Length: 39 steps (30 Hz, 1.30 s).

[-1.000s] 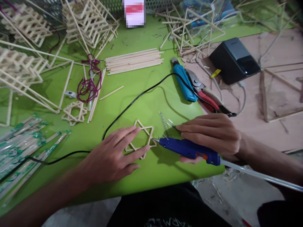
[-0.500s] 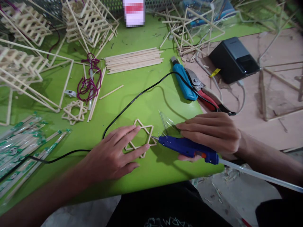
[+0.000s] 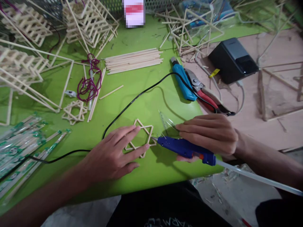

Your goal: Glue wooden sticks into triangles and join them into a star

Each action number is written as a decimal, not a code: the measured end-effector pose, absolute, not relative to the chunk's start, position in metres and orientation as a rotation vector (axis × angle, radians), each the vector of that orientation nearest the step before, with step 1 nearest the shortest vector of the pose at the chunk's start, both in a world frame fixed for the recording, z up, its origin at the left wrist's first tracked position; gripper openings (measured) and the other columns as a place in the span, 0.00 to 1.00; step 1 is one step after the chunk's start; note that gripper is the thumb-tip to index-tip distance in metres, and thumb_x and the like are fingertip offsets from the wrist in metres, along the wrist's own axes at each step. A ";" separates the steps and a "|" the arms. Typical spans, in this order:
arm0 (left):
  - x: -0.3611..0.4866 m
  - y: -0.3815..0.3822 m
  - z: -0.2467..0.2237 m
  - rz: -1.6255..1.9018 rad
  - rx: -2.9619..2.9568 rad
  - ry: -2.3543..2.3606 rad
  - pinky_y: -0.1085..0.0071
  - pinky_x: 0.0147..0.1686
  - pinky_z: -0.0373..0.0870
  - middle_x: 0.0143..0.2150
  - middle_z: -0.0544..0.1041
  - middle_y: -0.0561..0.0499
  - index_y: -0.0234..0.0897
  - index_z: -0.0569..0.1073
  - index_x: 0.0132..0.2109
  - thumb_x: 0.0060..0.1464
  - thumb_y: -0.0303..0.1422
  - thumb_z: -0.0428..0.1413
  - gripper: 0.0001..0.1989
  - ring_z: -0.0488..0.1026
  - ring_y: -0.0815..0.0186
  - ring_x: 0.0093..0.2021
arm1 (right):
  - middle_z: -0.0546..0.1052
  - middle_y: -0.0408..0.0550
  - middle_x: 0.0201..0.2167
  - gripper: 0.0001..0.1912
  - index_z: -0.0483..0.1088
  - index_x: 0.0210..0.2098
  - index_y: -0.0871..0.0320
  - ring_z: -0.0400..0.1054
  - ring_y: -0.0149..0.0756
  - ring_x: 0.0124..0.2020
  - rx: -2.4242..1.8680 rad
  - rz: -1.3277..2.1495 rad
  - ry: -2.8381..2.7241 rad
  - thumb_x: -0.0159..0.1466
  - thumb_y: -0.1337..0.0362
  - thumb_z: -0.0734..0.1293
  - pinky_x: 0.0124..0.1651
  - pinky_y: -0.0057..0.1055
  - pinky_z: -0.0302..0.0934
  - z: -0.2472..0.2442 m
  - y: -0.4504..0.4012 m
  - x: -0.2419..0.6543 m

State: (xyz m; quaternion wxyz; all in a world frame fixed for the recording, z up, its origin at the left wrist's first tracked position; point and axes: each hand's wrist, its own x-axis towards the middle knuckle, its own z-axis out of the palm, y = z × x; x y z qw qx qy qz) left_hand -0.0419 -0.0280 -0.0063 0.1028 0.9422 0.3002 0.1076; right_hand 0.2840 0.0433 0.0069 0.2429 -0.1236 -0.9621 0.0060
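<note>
A six-pointed star of thin wooden sticks (image 3: 150, 134) lies on the green table near its front edge. My left hand (image 3: 115, 153) rests over its left part, fingers spread, with fingertips on the sticks. My right hand (image 3: 209, 134) is closed round a blue glue gun (image 3: 175, 146), whose metal nozzle points left at the star's right side. A clear glue stick (image 3: 258, 178) comes out of the gun's back. Just beyond the gun lies a clear plastic set square (image 3: 165, 121), partly behind my right fingers.
A black cable (image 3: 142, 92) arches over the table. Behind are a bundle of sticks (image 3: 133, 61), a blue cutter (image 3: 183, 82), red-handled pruners (image 3: 205, 96) and a dark box (image 3: 233, 60). Left are a small star (image 3: 74, 112), purple cord (image 3: 88, 88), wrapped sticks (image 3: 21, 148) and stick frames (image 3: 87, 23).
My right hand and the glue gun have shifted very slightly to the left. My left hand and the star stay in place.
</note>
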 end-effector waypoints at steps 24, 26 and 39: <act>-0.042 -0.028 -0.008 0.310 2.786 0.879 0.44 0.61 0.66 0.70 0.58 0.35 0.44 0.69 0.64 0.62 0.39 0.58 0.25 0.59 0.42 0.68 | 0.82 0.52 0.34 0.17 0.73 0.36 0.56 0.78 0.37 0.35 -0.342 -0.020 -2.638 0.60 0.50 0.74 0.37 0.32 0.73 0.013 0.043 0.282; -0.043 -0.028 -0.008 0.314 2.789 0.874 0.44 0.60 0.67 0.70 0.59 0.35 0.44 0.69 0.64 0.62 0.39 0.58 0.25 0.59 0.42 0.68 | 0.82 0.53 0.34 0.17 0.73 0.36 0.57 0.78 0.38 0.35 -0.357 -0.011 -2.636 0.59 0.51 0.75 0.37 0.33 0.73 0.013 0.043 0.283; -0.042 -0.028 -0.006 0.322 2.790 0.870 0.45 0.61 0.66 0.70 0.60 0.36 0.43 0.69 0.64 0.61 0.39 0.58 0.25 0.59 0.43 0.68 | 0.82 0.49 0.34 0.17 0.72 0.37 0.55 0.78 0.34 0.35 -0.368 -0.035 -2.580 0.61 0.49 0.73 0.38 0.30 0.72 0.006 0.043 0.286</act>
